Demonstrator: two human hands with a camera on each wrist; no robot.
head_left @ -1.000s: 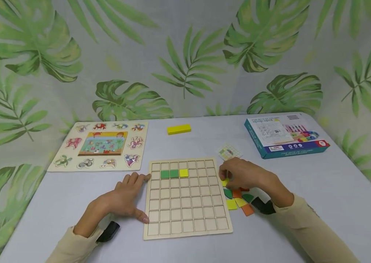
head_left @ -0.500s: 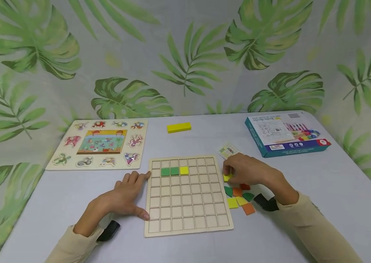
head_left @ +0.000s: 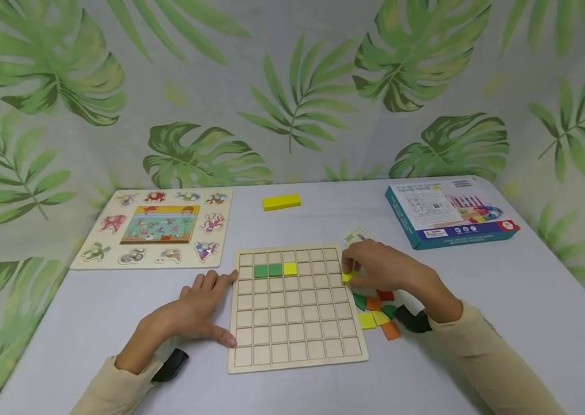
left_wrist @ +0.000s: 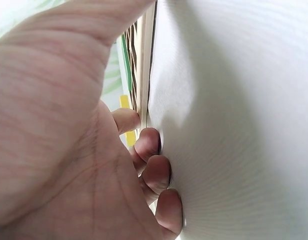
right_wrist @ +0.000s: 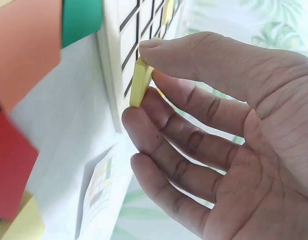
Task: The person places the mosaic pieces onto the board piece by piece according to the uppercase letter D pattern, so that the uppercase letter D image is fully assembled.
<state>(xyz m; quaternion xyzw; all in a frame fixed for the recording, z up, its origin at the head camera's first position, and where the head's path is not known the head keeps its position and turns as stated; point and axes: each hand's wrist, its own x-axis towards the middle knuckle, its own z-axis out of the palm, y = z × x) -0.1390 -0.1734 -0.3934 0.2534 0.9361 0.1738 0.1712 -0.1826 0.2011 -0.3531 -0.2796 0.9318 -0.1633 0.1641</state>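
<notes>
A wooden grid board [head_left: 297,315] lies flat on the table. Two green square tiles [head_left: 268,270] and a yellow one [head_left: 290,269] sit in its second row. My left hand [head_left: 196,314] is spread along the board's left edge, thumb and index fingertip touching it. Between thumb and fingers, my right hand [head_left: 385,266] pinches another yellow square tile [right_wrist: 140,82], held just over the board's right edge. Below that hand lies a group of loose tiles: orange [head_left: 390,330], yellow [head_left: 367,320], green [head_left: 359,301] and red [head_left: 385,295], some partly hidden.
A patterned grid card [head_left: 357,234] lies behind my right hand, partly covered. Further back are a blue-edged box [head_left: 453,213] at the right, a yellow block [head_left: 282,202] in the middle and a sea-animal peg puzzle [head_left: 214,199] at the left. A leaf-print cloth hangs behind.
My right hand has lifted the yellow tile from beside the loose tiles and moved slightly left, to the board's right edge. The left hand stays in place.
</notes>
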